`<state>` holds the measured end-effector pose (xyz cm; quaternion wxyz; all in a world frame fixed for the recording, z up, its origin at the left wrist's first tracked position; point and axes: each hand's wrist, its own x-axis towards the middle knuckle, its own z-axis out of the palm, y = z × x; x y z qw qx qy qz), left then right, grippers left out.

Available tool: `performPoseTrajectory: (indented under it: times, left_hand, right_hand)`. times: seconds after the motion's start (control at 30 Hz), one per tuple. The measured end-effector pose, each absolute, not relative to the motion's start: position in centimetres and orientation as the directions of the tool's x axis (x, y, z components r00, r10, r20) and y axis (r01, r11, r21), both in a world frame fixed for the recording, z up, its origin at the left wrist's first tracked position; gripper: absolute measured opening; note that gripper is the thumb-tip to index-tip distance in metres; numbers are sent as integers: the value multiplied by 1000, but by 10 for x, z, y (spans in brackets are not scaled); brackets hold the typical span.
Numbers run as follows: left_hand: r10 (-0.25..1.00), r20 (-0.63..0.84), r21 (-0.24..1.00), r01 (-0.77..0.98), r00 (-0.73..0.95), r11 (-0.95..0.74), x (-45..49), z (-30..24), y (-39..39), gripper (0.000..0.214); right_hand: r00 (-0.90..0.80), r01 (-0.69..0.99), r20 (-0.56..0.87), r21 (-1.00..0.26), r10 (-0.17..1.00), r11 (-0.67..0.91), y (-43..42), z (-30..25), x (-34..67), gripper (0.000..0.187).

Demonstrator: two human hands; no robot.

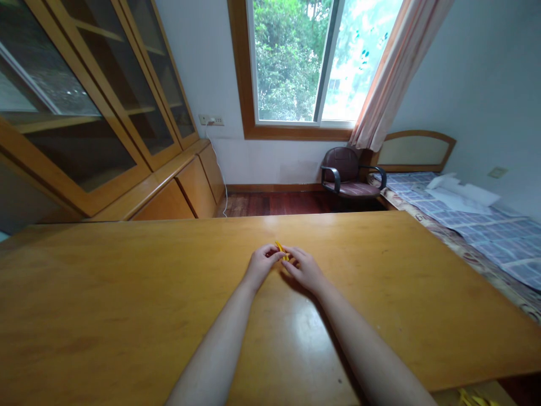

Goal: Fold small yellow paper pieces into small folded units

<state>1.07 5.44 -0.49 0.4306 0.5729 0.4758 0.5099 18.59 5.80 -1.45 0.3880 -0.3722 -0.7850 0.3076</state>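
A small bright yellow piece point(279, 246), thin and perhaps folded, is pinched between my hands just above the table. Its kind is too small to make out, and fingers cover most of it. My left hand point(259, 266) is closed on its left side, with thumb and fingertips pressed together. From the right, my right hand point(305, 269) grips the same piece between thumb and fingers. The fingertips of both hands nearly meet around it.
A wooden table point(127, 293) spreads beneath my forearms. Glass-door cabinets point(139, 84) stand at the left, and an office chair point(347, 175) sits under the window. To the right is a bed point(486, 225) with white sheets on it. Something yellow point(475, 398) lies below the table's lower right edge.
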Motion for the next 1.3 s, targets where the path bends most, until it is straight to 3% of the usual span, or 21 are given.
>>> performPoseTrajectory:
  times: [0.27, 0.47, 0.7, 1.0, 1.2, 1.3]
  left_hand:
    - [983, 179, 973, 144, 43, -183, 12, -4, 52, 27]
    - [982, 186, 964, 185, 37, -190, 10, -7, 52, 27]
    - [988, 152, 971, 182, 37, -157, 10, -6, 53, 22]
    - [992, 128, 988, 88, -13, -127, 9, -9, 54, 35]
    - [993, 104, 989, -109, 51, -98, 11, -7, 54, 43]
    - [996, 84, 987, -138, 43, -77, 11, -7, 54, 45]
  right_hand:
    - [-381, 317, 430, -771, 818, 553, 58, -12, 187, 31]
    - [-265, 262, 351, -870, 898, 417, 63, -14, 190, 22]
    - [-178, 163, 270, -940, 946, 299, 66, -14, 194, 25]
    - [-290, 140, 260, -941, 921, 309, 64, -17, 192, 24]
    - [-270, 18, 258, -962, 928, 273, 65, -19, 192, 41]
    - [-271, 16, 275, -957, 922, 290, 65, -19, 192, 39]
